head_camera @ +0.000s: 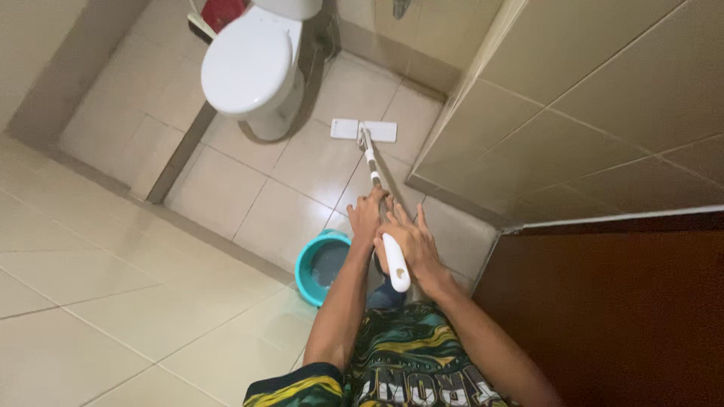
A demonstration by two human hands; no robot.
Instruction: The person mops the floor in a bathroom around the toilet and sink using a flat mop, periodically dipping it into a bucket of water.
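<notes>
Floor point(113, 301): glossy cream tiles, large squares, thin grout lines, fills the left half of the frame. A low kerb runs diagonally from left edge toward bottom centre, splitting the outer floor from the bathroom floor.

Wall point(603, 98): same beige tile, smooth, upper right of frame. Door point(603, 316): dark brown, flat, matte, lower right.

Toilet point(253, 68): white glazed ceramic, oval lid down, rounded base, top centre-left. Red object behind it at the top edge, can't tell what it is.

Bucket point(320, 265): teal plastic, round, open top, centre of frame just left of the forearms, partly hidden by the left arm.

Mop point(375, 179): long thin pole, metallic shaft with a white segment near the head, thick white rounded plastic grip at the near end. Head is a flat white rectangle, lying flat on the bathroom tiles right of the toilet base, near the wall corner. Long axis runs from lower centre up toward upper centre, leaning slightly left; head end points away from the person, handle end points back at the body. Head's long side sits crosswise to the pole.

Left hand point(366, 216): wrapped around the shaft, higher up the pole, clenched on it.

Right hand point(411, 245): lower, on the white grip, fingers spread along it and loosely curled, holding the mop.
</notes>
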